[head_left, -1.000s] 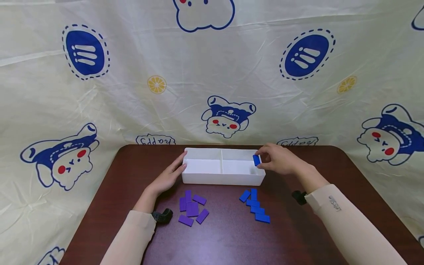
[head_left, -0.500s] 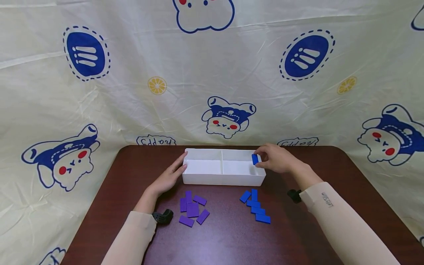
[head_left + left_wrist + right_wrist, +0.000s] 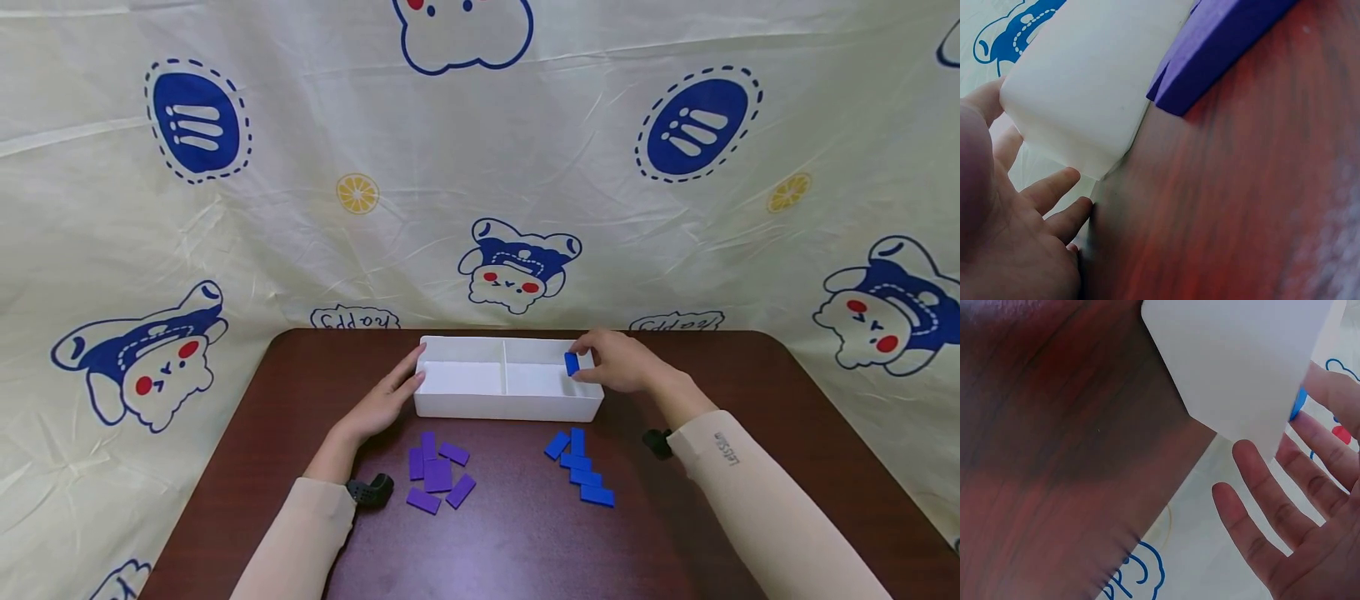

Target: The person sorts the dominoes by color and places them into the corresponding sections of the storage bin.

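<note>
In the head view a white two-compartment box [image 3: 510, 406] stands near the table's back edge. My right hand [image 3: 621, 360] pinches a small blue rectangular block [image 3: 572, 364] between thumb and fingers, inside the right compartment near its right end. From the right wrist, the block is mostly hidden behind the box wall [image 3: 1235, 362]. The left hand [image 3: 382, 402] rests against the box's left end with its fingers fairly straight; the left wrist view shows these fingers [image 3: 1054, 190] touching the white end wall.
Several purple blocks [image 3: 438, 477] lie loosely grouped on the brown table [image 3: 510, 550] in front of the box's left part. Several blue blocks [image 3: 585, 477] lie in front of its right part. A printed curtain [image 3: 420, 275] hangs behind the table.
The right hand has shifted slightly left with the blue block, from the box's right end further into the right compartment. The left hand and box look still.
</note>
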The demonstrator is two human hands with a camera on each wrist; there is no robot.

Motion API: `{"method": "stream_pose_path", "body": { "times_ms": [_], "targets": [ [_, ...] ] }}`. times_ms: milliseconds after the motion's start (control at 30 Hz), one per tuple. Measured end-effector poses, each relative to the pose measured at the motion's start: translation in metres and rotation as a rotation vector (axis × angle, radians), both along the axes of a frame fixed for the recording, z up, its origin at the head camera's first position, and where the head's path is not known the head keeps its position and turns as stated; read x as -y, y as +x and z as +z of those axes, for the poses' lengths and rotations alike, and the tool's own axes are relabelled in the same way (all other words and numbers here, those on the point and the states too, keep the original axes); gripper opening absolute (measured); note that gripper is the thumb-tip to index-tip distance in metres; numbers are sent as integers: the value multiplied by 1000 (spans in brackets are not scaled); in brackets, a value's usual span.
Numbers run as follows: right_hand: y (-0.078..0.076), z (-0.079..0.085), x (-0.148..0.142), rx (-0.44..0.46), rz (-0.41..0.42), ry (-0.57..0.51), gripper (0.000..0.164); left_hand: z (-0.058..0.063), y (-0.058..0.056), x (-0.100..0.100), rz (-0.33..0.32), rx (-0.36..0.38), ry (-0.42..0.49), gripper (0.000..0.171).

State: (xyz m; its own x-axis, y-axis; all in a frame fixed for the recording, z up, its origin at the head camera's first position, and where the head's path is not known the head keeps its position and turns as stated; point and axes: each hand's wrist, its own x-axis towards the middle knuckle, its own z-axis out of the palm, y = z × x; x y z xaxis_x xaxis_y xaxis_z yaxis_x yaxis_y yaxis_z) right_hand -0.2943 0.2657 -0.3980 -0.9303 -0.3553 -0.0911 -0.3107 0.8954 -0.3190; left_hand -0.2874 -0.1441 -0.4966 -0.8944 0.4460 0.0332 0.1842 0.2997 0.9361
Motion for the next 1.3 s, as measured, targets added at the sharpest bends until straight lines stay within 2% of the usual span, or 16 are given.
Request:
{"method": "stream_pose_path", "body": {
  "times_ms": [200,367,600,900,1300],
  "targets": [
    [-2,-7,3,7,7,14,44,0,0,0,6,1,0,59],
    [-4,-16,3,30,-19,29,45,1,1,0,8,-2,-5,59],
    [-6,-26,4,10,-10,59,46,2,1,-1,5,-2,0,60],
    [-7,-29,9,-17,-12,122,49,1,0,-1,7,-3,-1,60],
    [-7,-25,20,-13,-35,248,49,2,1,0,6,-2,3,60]
  ]
}}
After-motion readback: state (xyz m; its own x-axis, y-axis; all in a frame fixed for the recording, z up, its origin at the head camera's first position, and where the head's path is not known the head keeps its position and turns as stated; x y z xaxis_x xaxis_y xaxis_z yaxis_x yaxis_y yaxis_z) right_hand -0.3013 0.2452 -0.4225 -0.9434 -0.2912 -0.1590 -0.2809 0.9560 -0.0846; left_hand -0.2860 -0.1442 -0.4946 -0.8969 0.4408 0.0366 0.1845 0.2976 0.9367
